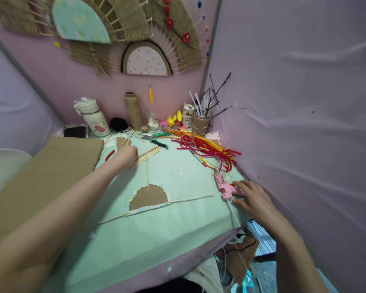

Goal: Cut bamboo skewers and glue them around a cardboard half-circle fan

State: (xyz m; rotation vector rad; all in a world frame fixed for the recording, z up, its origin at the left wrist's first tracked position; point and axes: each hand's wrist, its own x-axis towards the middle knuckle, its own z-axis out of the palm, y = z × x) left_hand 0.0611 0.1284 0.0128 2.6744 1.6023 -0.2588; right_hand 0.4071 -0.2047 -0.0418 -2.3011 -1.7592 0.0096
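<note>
My left hand (pixel 127 156) is closed at the left end of a bundle of thin wooden sticks (pixel 148 157); what its fingers grip, if anything, is hidden. My right hand (pixel 253 200) has its fingers apart around the handle of a pink glue gun (pixel 225 187) lying at the table's right edge. Between the hands, a half-round cardboard piece (pixel 149 196) lies flat, with one stick upright from its curved top and long sticks along its straight edge.
A large cardboard sheet (pixel 57 171) covers the table's left side. Green-handled pliers (pixel 160 140), red and yellow pipe cleaners (pixel 207 148), a twine spool (pixel 133 110), a white bottle (pixel 93 118) and a holder with twigs (pixel 201 123) stand or lie toward the back.
</note>
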